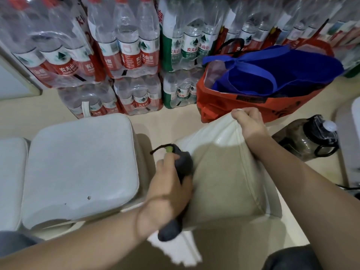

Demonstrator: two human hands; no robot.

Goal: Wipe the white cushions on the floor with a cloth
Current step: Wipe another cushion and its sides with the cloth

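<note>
Clamped round a dark grey cloth (184, 165), my left grip (167, 193) has its fingers curled about the bunched fabric, which sticks out past both ends of the fist. A thin black loop and a small green tag show at the cloth's far end. My right grip (247, 121) pinches the top corner of a white cushion (224, 172) and holds it tipped up on edge on the floor (171, 118), right of centre in the view.

That cushion is off-white and smooth, with a glossy patch just under the pinched corner. A piped seam runs down from the corner toward its lower right. The face turned to me lies in shadow and looks beige. The cloth touches its left edge.

The left forearm reaches in from the lower left, knuckles up. The right forearm comes from the lower right and stretches over the cushion to its top.

A second cushion (78, 168) lies flat just to the left, with a small dark mark near its front edge, and a third (10, 176) sits beside it at the frame's edge. Shrink-wrapped packs of water bottles (126, 45) stand stacked along the back. A red bag (253, 107) holding a blue bag (288, 69) stands right behind the raised corner, and a dark jug (307, 139) stands to the right, near the right forearm.
</note>
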